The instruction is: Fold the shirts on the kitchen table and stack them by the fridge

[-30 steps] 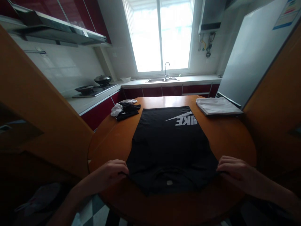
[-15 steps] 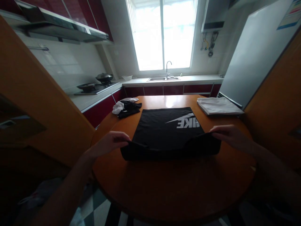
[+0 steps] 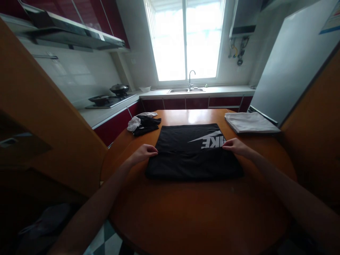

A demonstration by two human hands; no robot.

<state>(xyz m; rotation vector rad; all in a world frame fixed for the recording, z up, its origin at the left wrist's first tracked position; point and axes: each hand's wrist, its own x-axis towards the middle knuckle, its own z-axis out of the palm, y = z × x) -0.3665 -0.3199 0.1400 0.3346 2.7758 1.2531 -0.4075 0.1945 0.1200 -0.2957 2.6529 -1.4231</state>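
Observation:
A black T-shirt-like garment [image 3: 191, 164] with a white printed logo lies on the wooden table [image 3: 202, 212] before me. Its near part is folded over toward the far side, and the flap's edge runs just below the lettering. My left hand [image 3: 145, 153] pinches the left end of that edge. At the right end, beside the letters, my right hand [image 3: 236, 146] pinches the same edge between thumb and fingers. The letters read upside down from here, partly covered by the flap.
Crumpled black and white clothes [image 3: 145, 124] lie at the table's far left. A stack of folded white cloth [image 3: 251, 122] rests at the far right. Beyond stand a counter with a sink [image 3: 186, 90], a stove with pans [image 3: 119, 88] and a fridge [image 3: 287, 67].
Both hands have carried the garment's near edge forward and laid it down over the body, and have come closer together. The flap now lies flat where it was lifted before.

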